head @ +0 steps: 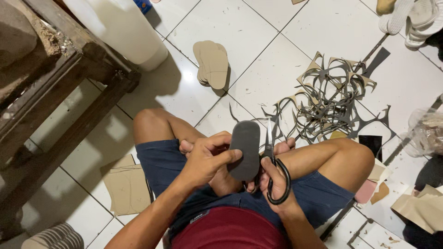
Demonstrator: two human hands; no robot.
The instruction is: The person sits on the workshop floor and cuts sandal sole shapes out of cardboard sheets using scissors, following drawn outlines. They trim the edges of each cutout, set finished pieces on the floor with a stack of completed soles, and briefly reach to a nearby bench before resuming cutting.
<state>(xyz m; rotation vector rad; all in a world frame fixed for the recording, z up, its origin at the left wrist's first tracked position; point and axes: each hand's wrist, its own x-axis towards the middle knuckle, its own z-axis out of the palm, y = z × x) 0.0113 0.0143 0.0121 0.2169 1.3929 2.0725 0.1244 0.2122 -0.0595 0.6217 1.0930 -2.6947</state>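
I sit cross-legged on a white tiled floor. My left hand [205,159] grips a dark grey sole-shaped piece [244,150], held upright over my lap. My right hand [272,182] holds black scissors [273,170] by their loop handles. The blades point up along the right edge of the grey piece, touching it. A thin grey offcut strip trails from the cut towards the floor ahead.
A stack of tan sole cut-outs [212,63] lies ahead. A tangle of grey and tan offcuts [330,99] spreads to the right. Cardboard sheets [127,186] lie at my left, a wooden bench [55,92] and white container [124,27] beyond, sandals [410,16] far right.
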